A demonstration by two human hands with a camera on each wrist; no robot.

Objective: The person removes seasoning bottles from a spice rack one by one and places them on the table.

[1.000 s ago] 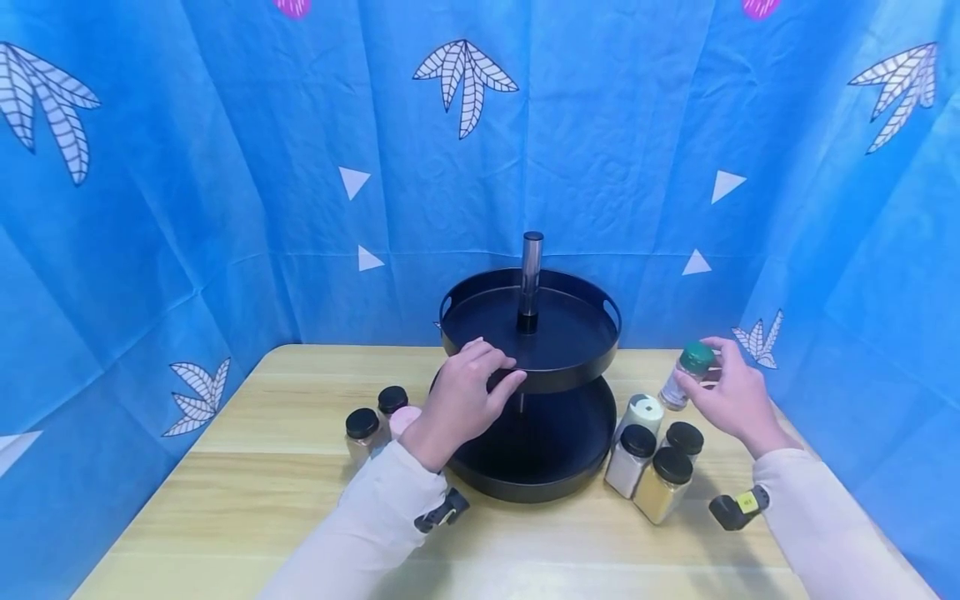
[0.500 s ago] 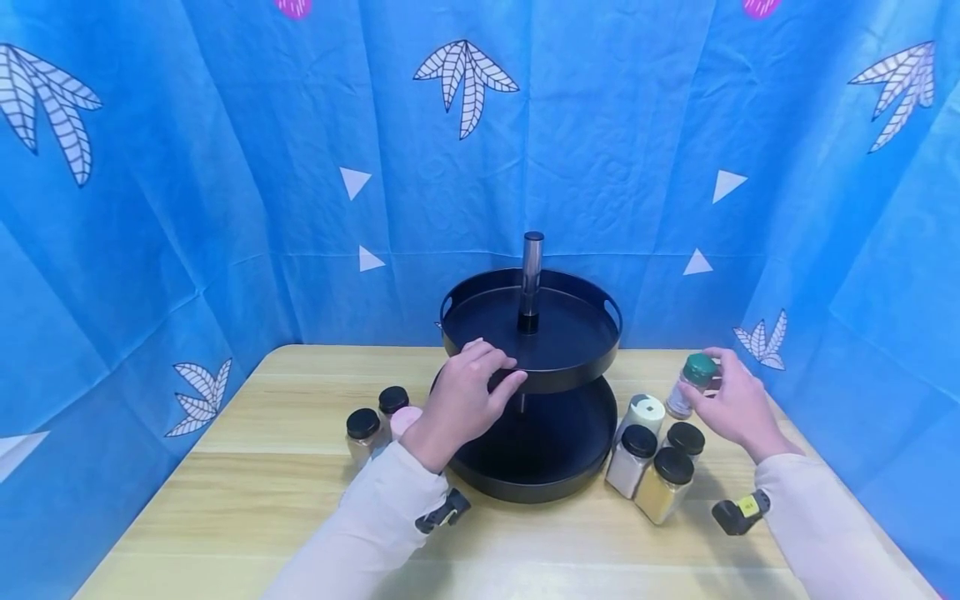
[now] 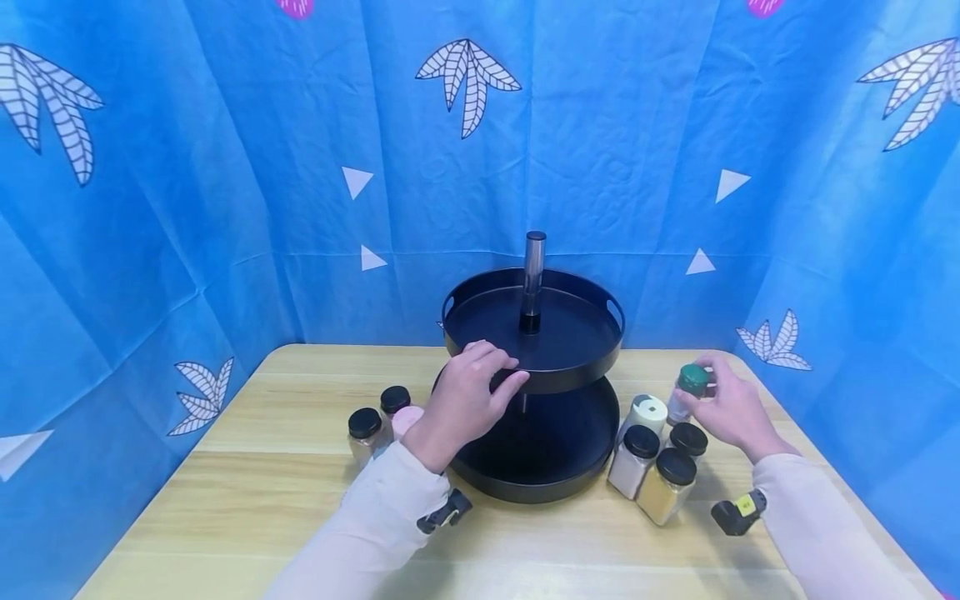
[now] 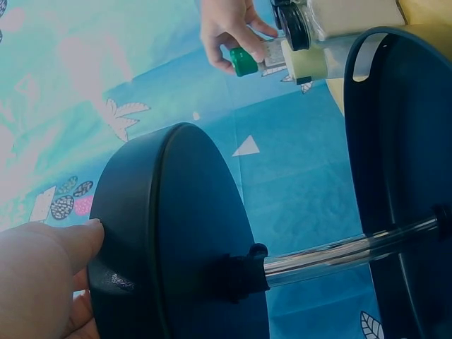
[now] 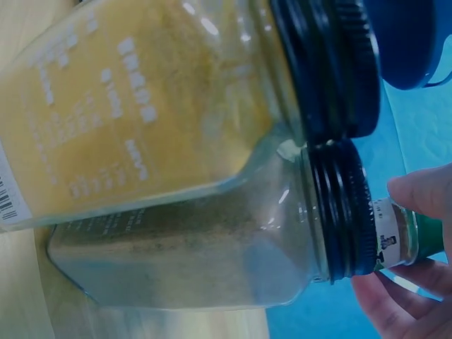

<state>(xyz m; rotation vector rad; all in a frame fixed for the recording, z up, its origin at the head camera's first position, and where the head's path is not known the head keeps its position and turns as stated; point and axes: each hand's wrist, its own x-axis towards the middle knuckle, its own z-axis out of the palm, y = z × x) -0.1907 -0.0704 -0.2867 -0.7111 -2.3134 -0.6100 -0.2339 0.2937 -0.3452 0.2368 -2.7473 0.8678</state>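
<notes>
With the left hand (image 3: 463,400) curled on the upper tray's rim (image 3: 555,382), steady it while the right hand (image 3: 731,408) pinches the green-capped jar (image 3: 686,390) upright.

I see my right hand (image 3: 731,408) pinching a small clear shaker (image 3: 686,392) by its green cap; it stands about upright, at four o'clock from the rack (image 3: 534,379) and just behind the cluster of jars at the rack's right. The rack is black, two round tiers on a central post, standing upright mid-table. My left hand (image 3: 465,400) grips the top tier's rim at its eight o'clock edge, fingers curled over it.
</notes>
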